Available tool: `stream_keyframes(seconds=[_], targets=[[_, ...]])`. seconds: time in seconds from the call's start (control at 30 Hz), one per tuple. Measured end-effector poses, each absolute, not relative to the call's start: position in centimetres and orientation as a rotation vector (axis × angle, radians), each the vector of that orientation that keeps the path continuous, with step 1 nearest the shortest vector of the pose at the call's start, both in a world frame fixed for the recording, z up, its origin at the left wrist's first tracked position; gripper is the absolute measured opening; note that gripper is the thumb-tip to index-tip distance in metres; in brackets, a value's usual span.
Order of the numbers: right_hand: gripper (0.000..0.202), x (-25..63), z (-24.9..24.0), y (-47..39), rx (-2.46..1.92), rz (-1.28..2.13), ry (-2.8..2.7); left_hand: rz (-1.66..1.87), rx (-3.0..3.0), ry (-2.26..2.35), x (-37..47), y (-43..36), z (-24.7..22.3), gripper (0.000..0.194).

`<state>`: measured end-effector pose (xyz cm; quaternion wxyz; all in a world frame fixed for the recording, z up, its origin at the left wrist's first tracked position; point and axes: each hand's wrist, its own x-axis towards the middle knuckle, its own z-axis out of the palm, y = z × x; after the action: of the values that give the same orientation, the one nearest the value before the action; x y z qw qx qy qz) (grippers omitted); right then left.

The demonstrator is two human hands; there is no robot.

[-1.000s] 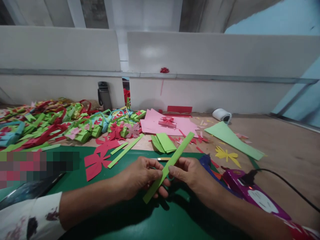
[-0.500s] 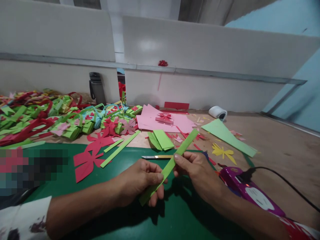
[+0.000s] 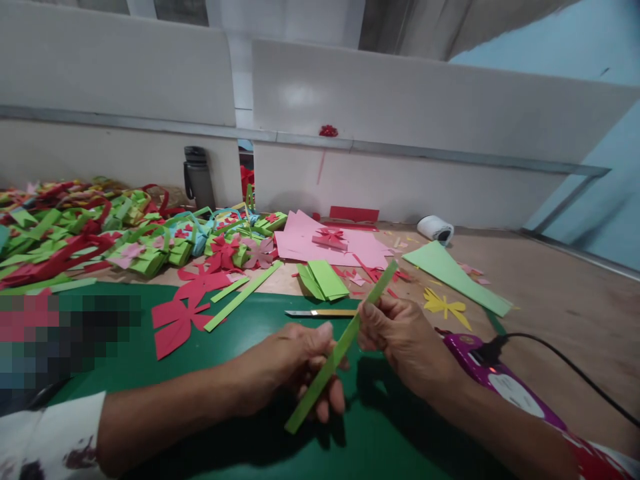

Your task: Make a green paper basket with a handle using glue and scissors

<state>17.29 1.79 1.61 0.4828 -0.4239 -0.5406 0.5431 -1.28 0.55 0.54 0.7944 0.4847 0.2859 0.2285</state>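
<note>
Paper strip slants across left hand, pinched by right hand.

Dim light, glare on panel, shadowed mat

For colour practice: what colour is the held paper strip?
The paper strip is bright green; see the head view.

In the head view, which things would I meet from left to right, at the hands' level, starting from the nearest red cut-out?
Nearest red cut-out, left hand, right hand, purple power strip. The held green paper strip is left out; it overlaps both hands.
</note>
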Motion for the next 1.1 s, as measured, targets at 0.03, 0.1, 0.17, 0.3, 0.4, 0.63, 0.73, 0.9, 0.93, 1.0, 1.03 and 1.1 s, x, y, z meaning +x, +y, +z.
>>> stream_keyframes(seconds=[0.03,0.1,0.17,0.3,0.4,0.63,0.73,0.9,0.93,1.0,1.03,1.1], targets=[[0.040,17.3,1.5,1.7,-1.064,1.308,-1.353,0.504,1.088,0.635,-1.2,0.5,0.6,0.042],[0.045,17.2,1.5,1.6,-1.102,1.321,-1.375,0.516,1.154,0.666,-1.2,0.4,0.7,0.035],[0.047,16.9,1.6,1.4,-1.085,1.401,-1.332,0.520,1.182,0.682,-1.1,0.3,0.7,0.032],[0.049,16.7,2.1,1.0,-1.019,1.539,-1.251,0.544,1.194,0.702,-1.2,0.4,0.5,0.031],[0.050,16.6,2.2,0.8,-1.020,1.549,-1.267,0.556,1.202,0.700,-1.1,0.4,0.5,0.029],[0.041,16.2,1.8,0.6,-1.142,1.405,-1.407,0.623,1.210,0.754,-0.1,-0.1,1.3,0.029],[0.043,16.0,2.1,0.5,-1.193,1.272,-1.451,0.690,1.233,0.799,0.1,-0.3,1.9,0.025],[0.038,16.2,2.1,0.3,-1.113,1.298,-1.403,0.756,1.322,0.892,0.2,-0.3,2.7,0.019],[0.035,16.3,2.0,0.3,-1.082,1.338,-1.393,0.762,1.322,0.900,0.3,-0.3,2.8,0.018],[0.033,16.4,1.8,0.3,-1.062,1.369,-1.416,0.783,1.316,0.907,0.3,-0.2,2.9,0.016],[0.033,16.4,1.7,0.3,-1.076,1.360,-1.445,0.793,1.318,0.908,0.3,-0.1,2.9,0.015],[0.035,16.4,1.7,0.2,-1.099,1.341,-1.499,0.811,1.342,0.913,0.2,-0.1,2.9,0.014]])
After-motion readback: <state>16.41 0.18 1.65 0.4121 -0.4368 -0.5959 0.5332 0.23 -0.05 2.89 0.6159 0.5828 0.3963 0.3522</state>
